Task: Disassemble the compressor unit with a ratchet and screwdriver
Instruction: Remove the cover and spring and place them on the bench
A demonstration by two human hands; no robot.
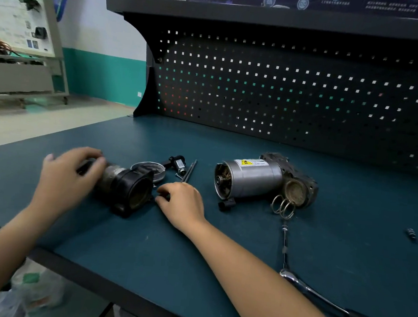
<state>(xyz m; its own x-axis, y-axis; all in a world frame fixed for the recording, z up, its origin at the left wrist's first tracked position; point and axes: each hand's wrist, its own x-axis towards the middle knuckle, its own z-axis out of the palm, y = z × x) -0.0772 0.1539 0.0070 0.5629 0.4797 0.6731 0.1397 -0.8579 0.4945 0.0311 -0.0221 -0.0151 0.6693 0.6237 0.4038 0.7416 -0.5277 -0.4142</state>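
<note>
**A:** Which step is this?

**B:** Splitting parts on the table (pixel 145 241). The compressor motor (pixel 251 177) lies right of your right hand (pixel 184 201). Your left hand (pixel 67 173) grips the black housing (pixel 127 186). I can't tell if your right holds anything.

**A:** Next?

**B:** Probably the ratchet (pixel 315 292), beside your right forearm.

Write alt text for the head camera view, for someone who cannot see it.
A person's left hand grips a black compressor housing on a teal workbench, the right hand curled beside it. Further right lie a silver motor, a coil spring and a ratchet, before a pegboard.
</note>
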